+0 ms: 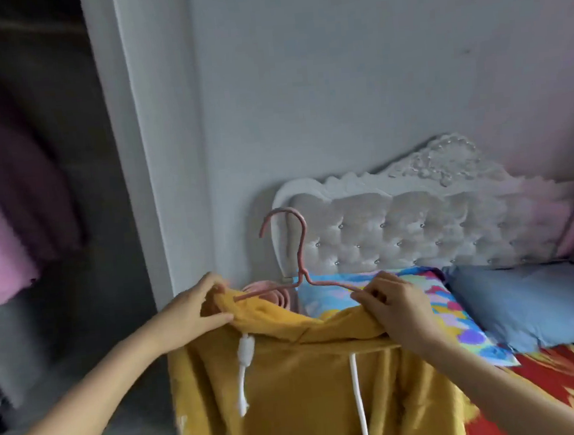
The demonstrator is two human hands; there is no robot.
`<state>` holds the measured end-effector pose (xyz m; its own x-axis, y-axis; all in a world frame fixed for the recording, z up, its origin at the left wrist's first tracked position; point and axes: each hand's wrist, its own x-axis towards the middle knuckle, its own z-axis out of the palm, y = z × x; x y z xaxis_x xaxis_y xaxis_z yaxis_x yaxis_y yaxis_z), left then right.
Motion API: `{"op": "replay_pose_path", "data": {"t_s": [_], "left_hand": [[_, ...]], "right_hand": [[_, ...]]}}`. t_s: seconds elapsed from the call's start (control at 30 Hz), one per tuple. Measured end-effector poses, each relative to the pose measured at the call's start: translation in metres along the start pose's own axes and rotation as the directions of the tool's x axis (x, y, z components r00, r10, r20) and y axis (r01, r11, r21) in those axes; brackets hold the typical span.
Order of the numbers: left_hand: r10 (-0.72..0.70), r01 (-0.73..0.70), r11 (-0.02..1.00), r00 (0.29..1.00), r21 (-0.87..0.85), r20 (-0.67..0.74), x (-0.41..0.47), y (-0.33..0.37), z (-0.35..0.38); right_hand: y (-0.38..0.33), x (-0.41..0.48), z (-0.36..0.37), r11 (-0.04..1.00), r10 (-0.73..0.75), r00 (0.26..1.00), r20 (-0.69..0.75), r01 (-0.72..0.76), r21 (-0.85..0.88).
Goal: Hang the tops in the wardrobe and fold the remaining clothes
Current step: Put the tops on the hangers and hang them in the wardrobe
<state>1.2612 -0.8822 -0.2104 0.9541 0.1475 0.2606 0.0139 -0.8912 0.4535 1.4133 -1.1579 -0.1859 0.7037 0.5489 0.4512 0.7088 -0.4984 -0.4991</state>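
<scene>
Hoodie (309, 387): soft, floppy; best held at the shoulders.
Hanger (298, 250): stiff, light.
Left hand (196, 310): fabric is pinched.
Right hand (399, 308): fabric is gripped.

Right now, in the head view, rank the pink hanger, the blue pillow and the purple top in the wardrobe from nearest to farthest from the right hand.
1. pink hanger: held at the fingertips of the right hand.
2. blue pillow: on the bed, to the hand's right.
3. purple top: hanging in the wardrobe, far left.
</scene>
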Motion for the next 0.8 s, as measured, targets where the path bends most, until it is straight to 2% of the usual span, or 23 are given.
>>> {"op": "replay_pose_path", "data": {"t_s": [0.03,0.1,0.13,0.2,0.27,0.3,0.4,0.43,0.47,0.53,0.6,0.73,0.8], "left_hand": [[-0.104,0.104,0.994,0.995,-0.04,-0.002,-0.012,-0.007,-0.011],[-0.214,0.214,0.977,0.976,-0.01,-0.044,-0.027,-0.024,-0.026],[-0.217,0.223,0.972,0.972,0.078,-0.087,-0.04,-0.035,-0.035],[-0.147,0.204,0.949,0.961,0.238,-0.236,-0.068,-0.059,-0.048],[-0.021,0.141,0.942,0.931,0.305,-0.365,-0.092,-0.087,-0.063],[0.003,0.137,0.942,0.91,0.307,-0.415,-0.102,-0.096,-0.07],[0.052,0.194,0.89,0.857,0.414,-0.512,-0.129,-0.137,-0.11],[0.042,0.22,0.877,0.85,0.427,-0.524,-0.137,-0.152,-0.124],[0.016,0.25,0.867,0.85,0.43,-0.527,-0.146,-0.17,-0.143],[-0.088,0.315,0.863,0.863,0.394,-0.497,-0.139,-0.19,-0.155],[-0.217,0.424,0.803,0.863,0.419,-0.457,-0.151,-0.226,-0.176],[-0.426,0.591,0.676,0.8,0.439,-0.422,-0.176,-0.277,-0.2],[-0.442,0.615,0.662,0.782,0.429,-0.439,-0.188,-0.297,-0.209]], "right_hand": [[-0.014,0.007,0.012,0.999,-0.04,0.999,0.016,0.04,0.013],[-0.037,0.017,0.029,0.996,-0.081,0.995,0.057,0.08,0.024],[-0.051,0.023,0.041,0.995,-0.098,0.992,0.082,0.095,0.037],[-0.08,0.036,0.063,0.991,-0.13,0.981,0.142,0.123,0.052],[-0.112,0.055,0.078,0.991,-0.132,0.95,0.282,0.13,0.027],[-0.126,0.063,0.081,0.99,-0.133,0.915,0.381,0.142,0.004],[-0.185,0.083,0.101,0.954,-0.217,0.76,0.613,0.299,-0.033],[-0.207,0.088,0.111,0.949,-0.241,0.72,0.651,0.315,0.004],[-0.233,0.095,0.131,0.946,-0.278,0.714,0.643,0.32,0.054],[-0.249,0.101,0.141,0.958,-0.285,0.776,0.562,0.255,0.133],[-0.285,0.109,0.176,0.957,-0.284,0.827,0.485,0.215,0.195],[-0.323,0.116,0.22,0.969,-0.189,0.859,0.477,0.083,0.234],[-0.335,0.122,0.236,0.964,-0.15,0.878,0.454,0.028,0.265]]}}
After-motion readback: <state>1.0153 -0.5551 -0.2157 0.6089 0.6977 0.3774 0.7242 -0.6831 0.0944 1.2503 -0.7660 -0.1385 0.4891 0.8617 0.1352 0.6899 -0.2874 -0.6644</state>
